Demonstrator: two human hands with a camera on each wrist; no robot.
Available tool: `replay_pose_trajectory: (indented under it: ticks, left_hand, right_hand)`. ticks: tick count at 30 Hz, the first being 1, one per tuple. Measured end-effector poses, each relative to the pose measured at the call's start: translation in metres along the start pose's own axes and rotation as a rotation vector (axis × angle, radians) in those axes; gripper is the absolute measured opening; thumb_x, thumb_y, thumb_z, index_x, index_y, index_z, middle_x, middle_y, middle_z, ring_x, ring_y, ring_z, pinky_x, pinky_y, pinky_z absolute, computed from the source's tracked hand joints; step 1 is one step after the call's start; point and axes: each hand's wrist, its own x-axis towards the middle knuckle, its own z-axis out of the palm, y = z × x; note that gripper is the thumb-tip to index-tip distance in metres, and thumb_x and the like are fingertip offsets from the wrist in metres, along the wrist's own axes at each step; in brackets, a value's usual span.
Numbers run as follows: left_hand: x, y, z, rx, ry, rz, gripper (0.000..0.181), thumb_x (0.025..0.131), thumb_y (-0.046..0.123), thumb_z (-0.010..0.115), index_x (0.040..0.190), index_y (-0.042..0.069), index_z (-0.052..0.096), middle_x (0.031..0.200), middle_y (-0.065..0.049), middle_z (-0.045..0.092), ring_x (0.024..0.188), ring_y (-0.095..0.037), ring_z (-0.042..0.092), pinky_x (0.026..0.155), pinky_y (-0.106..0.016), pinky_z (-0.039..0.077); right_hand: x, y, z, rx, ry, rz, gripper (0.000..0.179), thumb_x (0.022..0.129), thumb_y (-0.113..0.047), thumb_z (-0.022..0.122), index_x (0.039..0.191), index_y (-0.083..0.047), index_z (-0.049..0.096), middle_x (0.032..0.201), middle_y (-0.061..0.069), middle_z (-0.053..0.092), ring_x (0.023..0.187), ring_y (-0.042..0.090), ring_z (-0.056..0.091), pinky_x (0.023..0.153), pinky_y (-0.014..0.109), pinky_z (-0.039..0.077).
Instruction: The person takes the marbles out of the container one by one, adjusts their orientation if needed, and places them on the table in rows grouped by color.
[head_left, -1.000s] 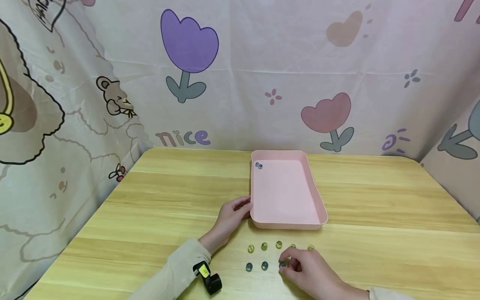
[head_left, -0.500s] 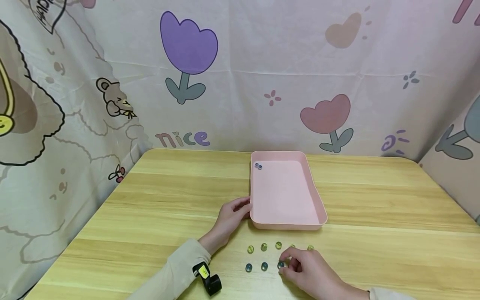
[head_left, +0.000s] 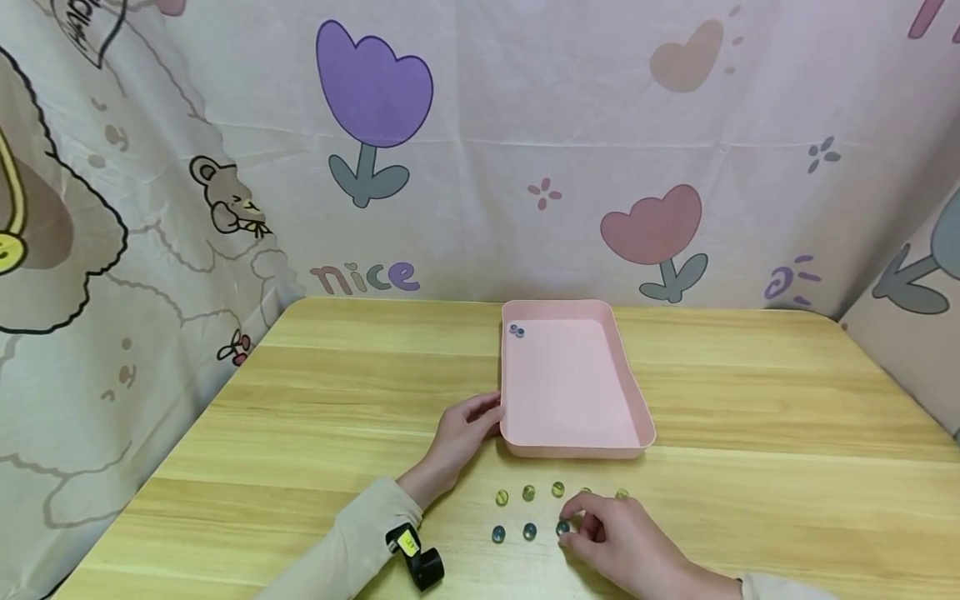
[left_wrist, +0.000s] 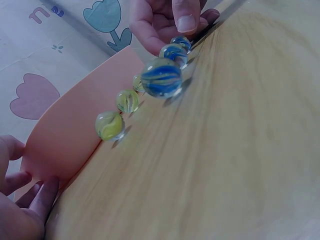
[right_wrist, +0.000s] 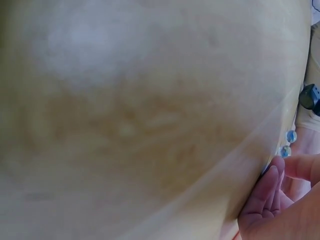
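My right hand (head_left: 626,542) has its thumb and index finger around a blue glass marble (head_left: 563,528) at the right end of the front row, low over the wooden table. Two other blue marbles, the middle one (head_left: 530,531) and the left one (head_left: 498,534), lie beside it. My left hand (head_left: 461,437) touches the left outer wall of a pink tray (head_left: 577,453); in the left wrist view its fingertips (left_wrist: 49,192) rest against that wall. Inside the tray, two small bluish marbles (head_left: 520,332) sit near the back left corner.
Behind the blue row stands a row of several yellow marbles (head_left: 528,493), just in front of the tray; my right hand partly covers some. A black wrist camera (head_left: 426,568) is strapped on the left sleeve. A printed cloth (head_left: 480,225) hangs behind the table (head_left: 360,392).
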Motion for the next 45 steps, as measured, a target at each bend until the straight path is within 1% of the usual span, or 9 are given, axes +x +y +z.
replay_pose_trajectory:
  ticks: [9,16,18,20,25,29,34,41,45]
  left_hand:
    - [-0.001,0.002,-0.001,0.001,-0.001,-0.008,0.039,0.095,0.01,0.06,0.129,-0.009,0.055,0.121,-0.021,0.06,0.102,-0.025,0.063,0.088,-0.029,0.053]
    - [-0.002,0.004,-0.002,0.03,0.004,-0.01,0.039,0.096,0.013,0.06,0.129,-0.007,0.056,0.124,-0.02,0.059,0.106,-0.025,0.062,0.089,-0.03,0.053]
    - [-0.004,0.004,-0.003,0.033,0.004,-0.01,0.039,0.096,0.014,0.06,0.13,-0.007,0.056,0.124,-0.02,0.059,0.106,-0.026,0.062,0.089,-0.03,0.053]
    - [-0.004,0.004,-0.003,0.033,0.004,-0.01,0.04,0.096,0.014,0.06,0.13,-0.007,0.055,0.124,-0.021,0.059,0.106,-0.026,0.062,0.089,-0.03,0.053]
    - [-0.005,0.005,-0.003,0.033,0.003,-0.007,0.041,0.096,0.014,0.061,0.13,-0.007,0.055,0.124,-0.02,0.059,0.105,-0.026,0.062,0.089,-0.03,0.053]
    - [-0.005,0.005,-0.003,0.039,0.006,-0.012,0.04,0.096,0.014,0.061,0.13,-0.007,0.055,0.124,-0.02,0.059,0.106,-0.026,0.062,0.089,-0.03,0.053]
    - [-0.004,0.004,-0.004,0.039,0.01,-0.006,0.04,0.096,0.014,0.061,0.13,-0.007,0.055,0.123,-0.02,0.059,0.105,-0.026,0.062,0.089,-0.03,0.053]
    - [-0.004,0.003,-0.001,0.014,-0.007,0.002,0.039,0.096,0.012,0.06,0.129,-0.009,0.055,0.122,-0.021,0.06,0.103,-0.024,0.062,0.089,-0.029,0.053]
    - [-0.004,0.003,0.0,0.017,-0.006,0.005,0.039,0.096,0.012,0.06,0.128,-0.009,0.056,0.122,-0.021,0.06,0.104,-0.025,0.062,0.088,-0.029,0.053]
  right_hand:
    - [-0.002,0.001,-0.004,-0.013,0.019,0.002,0.014,0.084,-0.013,0.074,0.094,-0.012,0.065,0.067,-0.019,0.047,0.057,-0.005,0.043,0.05,0.018,0.042]
    - [-0.005,0.002,-0.009,0.018,-0.028,0.014,0.019,0.084,-0.011,0.073,0.1,-0.008,0.064,0.067,-0.018,0.05,0.059,-0.004,0.046,0.052,0.019,0.043]
    - [-0.007,0.0,-0.01,0.007,-0.031,-0.005,0.022,0.083,-0.01,0.073,0.102,-0.006,0.063,0.068,-0.019,0.05,0.06,-0.004,0.047,0.053,0.019,0.045]
    - [-0.007,-0.002,-0.012,-0.007,-0.021,-0.02,0.023,0.083,-0.009,0.074,0.103,-0.006,0.063,0.069,-0.019,0.05,0.061,-0.004,0.047,0.053,0.019,0.045]
    - [-0.003,-0.012,-0.021,-0.04,0.062,-0.033,0.017,0.081,-0.006,0.073,0.096,-0.007,0.065,0.07,-0.017,0.054,0.061,-0.003,0.049,0.053,0.02,0.048]
    - [0.008,-0.022,-0.035,-0.032,0.107,-0.021,0.012,0.081,-0.006,0.074,0.091,-0.006,0.067,0.072,-0.014,0.057,0.064,-0.001,0.052,0.056,0.021,0.051]
    - [0.031,-0.028,-0.056,0.014,0.12,-0.009,0.02,0.081,-0.008,0.075,0.098,-0.001,0.068,0.077,-0.007,0.056,0.068,0.006,0.052,0.059,0.022,0.051]
    - [0.065,-0.019,-0.081,0.134,0.107,0.119,0.026,0.085,-0.014,0.072,0.105,0.001,0.067,0.077,0.002,0.058,0.069,0.014,0.051,0.059,0.022,0.045]
    - [0.081,-0.011,-0.094,0.135,0.081,0.164,0.025,0.09,-0.019,0.068,0.106,0.0,0.067,0.076,0.003,0.062,0.07,0.018,0.055,0.063,0.026,0.047]
